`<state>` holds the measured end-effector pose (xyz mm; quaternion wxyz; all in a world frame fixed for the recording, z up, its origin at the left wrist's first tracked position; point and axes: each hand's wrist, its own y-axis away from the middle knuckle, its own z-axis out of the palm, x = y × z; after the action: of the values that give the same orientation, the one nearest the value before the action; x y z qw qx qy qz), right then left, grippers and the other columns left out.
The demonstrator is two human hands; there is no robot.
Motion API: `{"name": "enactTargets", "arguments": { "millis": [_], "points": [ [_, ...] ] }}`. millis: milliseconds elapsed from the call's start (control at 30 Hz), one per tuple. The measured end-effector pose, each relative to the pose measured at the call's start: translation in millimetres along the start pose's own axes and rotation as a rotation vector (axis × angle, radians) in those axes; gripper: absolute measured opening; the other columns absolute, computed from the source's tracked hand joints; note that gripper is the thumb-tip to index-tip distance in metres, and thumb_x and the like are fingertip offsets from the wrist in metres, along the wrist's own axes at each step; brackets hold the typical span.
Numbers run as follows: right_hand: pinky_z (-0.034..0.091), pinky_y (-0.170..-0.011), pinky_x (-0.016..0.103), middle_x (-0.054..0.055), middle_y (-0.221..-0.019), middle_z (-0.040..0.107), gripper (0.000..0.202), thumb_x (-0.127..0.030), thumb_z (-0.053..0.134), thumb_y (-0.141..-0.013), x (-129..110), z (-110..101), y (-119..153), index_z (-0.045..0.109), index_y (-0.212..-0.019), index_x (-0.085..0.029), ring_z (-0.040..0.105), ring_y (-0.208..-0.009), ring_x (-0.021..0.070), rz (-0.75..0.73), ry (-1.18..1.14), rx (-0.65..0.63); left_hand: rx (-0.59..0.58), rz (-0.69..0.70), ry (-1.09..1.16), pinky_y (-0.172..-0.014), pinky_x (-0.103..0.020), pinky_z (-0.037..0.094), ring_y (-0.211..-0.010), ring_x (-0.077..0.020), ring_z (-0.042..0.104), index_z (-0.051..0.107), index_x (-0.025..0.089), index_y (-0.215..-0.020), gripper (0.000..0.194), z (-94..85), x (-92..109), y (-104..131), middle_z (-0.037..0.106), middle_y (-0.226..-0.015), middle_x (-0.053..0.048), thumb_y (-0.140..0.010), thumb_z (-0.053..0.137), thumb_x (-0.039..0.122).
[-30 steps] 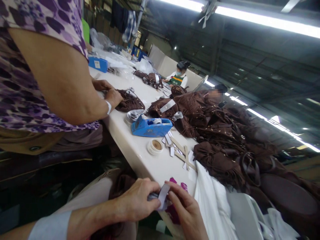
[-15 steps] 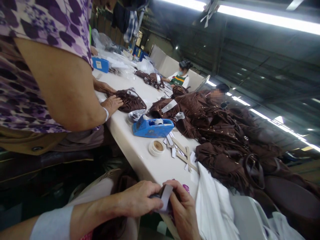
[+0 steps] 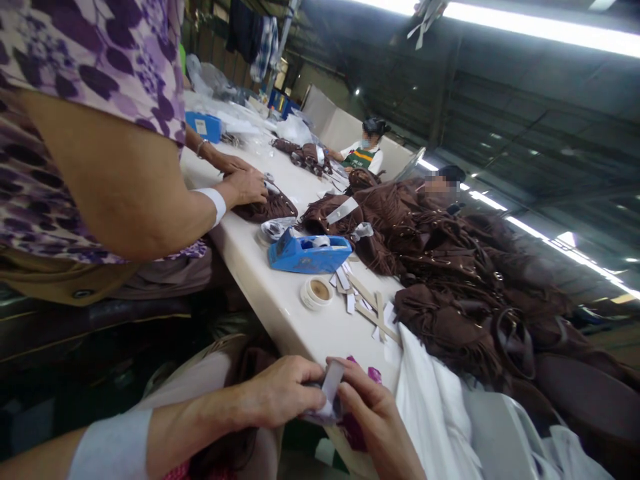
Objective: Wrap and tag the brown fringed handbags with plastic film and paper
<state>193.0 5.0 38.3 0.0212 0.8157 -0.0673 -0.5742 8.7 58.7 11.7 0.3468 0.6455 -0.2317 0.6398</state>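
Nearer than the blue tape dispenser (image 3: 310, 253), a pale strip (image 3: 333, 377) is pinched between the fingers of the left hand (image 3: 280, 393) and right hand (image 3: 375, 413), its long axis steep, upper end toward the dispenser. The dispenser stands on a white counter (image 3: 295, 333), brown bags (image 3: 445, 327) to its right. Beyond it: a blue box (image 3: 213, 127), label (image 3: 201, 127) illegible; a strip light (image 3: 540, 29) above.

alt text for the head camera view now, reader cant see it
The wearer's left hand and right hand hold a pale grey flat strip at the edge of a white table. Beyond lie a blue tape dispenser and a heap of dark brown fringed bags; at the picture's left is a co-worker in a purple-patterned top.
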Motion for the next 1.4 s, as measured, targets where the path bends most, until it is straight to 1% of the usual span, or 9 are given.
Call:
{"name": "enactTargets", "arguments": {
  "millis": [67,133,233,333,600,833,1000,1167,1400],
  "points": [
    [0.052,-0.094,0.037,0.009,-0.113,0.075,0.031,-0.050,0.073,-0.079,1.9,-1.7,1.4,0.082,-0.095,-0.026,0.066,-0.107,0.0286,-0.038,0.038,-0.056,0.002,0.020,-0.071,-0.061,-0.024,0.035,-0.070,-0.0154,0.052,0.071,0.017,-0.089,0.029,-0.8,5.1,4.0,0.057,-0.073,0.002,-0.068,0.053,0.025],
    [0.052,-0.093,0.034,0.009,-0.107,0.076,0.022,-0.045,0.076,-0.076,3.5,0.9,2.6,0.082,-0.082,-0.025,0.067,-0.102,0.0273,-0.074,0.051,-0.020,0.032,0.034,-0.165,-0.062,-0.025,0.034,-0.072,-0.0160,0.054,0.068,0.018,-0.083,0.021,-1.2,9.7,7.4,0.057,-0.073,0.002,-0.069,0.053,0.025],
    [0.053,-0.074,0.026,0.005,-0.084,0.074,0.016,-0.039,0.075,-0.075,5.4,8.3,4.9,0.077,-0.073,-0.023,0.067,-0.080,0.0210,-0.114,0.053,0.031,0.087,0.033,-0.315,-0.063,-0.026,0.033,-0.074,-0.0166,0.055,0.059,0.018,-0.074,0.009,-0.5,12.6,11.1,0.056,-0.073,0.002,-0.071,0.055,0.026],
    [0.047,-0.060,0.023,0.000,-0.067,0.065,0.017,-0.036,0.072,-0.080,9.0,14.8,8.2,0.072,-0.071,-0.022,0.058,-0.063,0.0159,-0.152,0.104,0.017,0.084,0.023,-0.383,-0.062,-0.027,0.032,-0.073,-0.0170,0.054,0.053,0.019,-0.071,0.007,0.0,12.1,14.7,0.054,-0.073,0.001,-0.072,0.053,0.026],
    [0.050,-0.060,0.024,0.001,-0.075,0.070,0.017,-0.037,0.068,-0.087,17.1,26.1,11.4,0.072,-0.082,-0.022,0.063,-0.066,0.0176,-0.287,0.203,0.167,0.052,-0.125,-0.108,-0.059,-0.024,0.036,-0.068,-0.0154,0.052,0.055,0.019,-0.073,0.010,-5.1,8.4,10.8,0.055,-0.069,0.003,-0.068,0.052,0.026],
    [0.051,-0.074,0.020,-0.001,-0.086,0.072,0.016,-0.018,0.056,-0.094,4.2,29.1,9.8,0.069,-0.087,-0.026,0.068,-0.080,0.0140,-0.551,0.391,0.169,-0.129,-0.148,-0.048,-0.058,-0.025,0.033,-0.063,-0.0134,0.043,0.052,0.019,-0.068,0.011,-15.3,18.3,0.2,0.049,-0.066,0.004,-0.059,0.046,0.017],
    [0.052,-0.073,0.019,0.000,-0.086,0.072,0.020,-0.014,0.055,-0.095,-5.7,27.3,7.1,0.069,-0.086,-0.026,0.069,-0.080,0.0138,-0.648,0.509,0.135,-0.131,-0.042,-0.035,-0.062,-0.026,0.035,-0.067,-0.0147,0.044,0.052,0.019,-0.067,0.007,-12.0,1.6,-7.1,0.049,-0.068,0.002,-0.064,0.046,0.017],
    [0.053,-0.075,0.022,0.002,-0.091,0.074,0.020,-0.016,0.055,-0.096,-14.0,18.4,12.1,0.071,-0.095,-0.026,0.070,-0.082,0.0151,-0.721,0.625,0.111,-0.104,0.016,0.084,-0.067,-0.025,0.039,-0.074,-0.0165,0.046,0.061,0.017,-0.077,0.014,-4.7,-11.5,-10.7,0.052,-0.074,0.001,-0.073,0.054,0.029],
    [0.053,-0.085,0.026,0.004,-0.103,0.074,0.027,-0.010,0.052,-0.094,5.5,15.5,23.3,0.067,-0.108,-0.027,0.070,-0.095,0.0179,-0.769,0.655,0.101,-0.152,-0.180,0.289,-0.052,-0.023,0.028,-0.054,-0.0092,0.038,0.058,0.017,-0.068,0.013,-9.3,-1.6,-4.0,0.048,-0.060,0.005,-0.062,0.061,0.027]
  ]
}}
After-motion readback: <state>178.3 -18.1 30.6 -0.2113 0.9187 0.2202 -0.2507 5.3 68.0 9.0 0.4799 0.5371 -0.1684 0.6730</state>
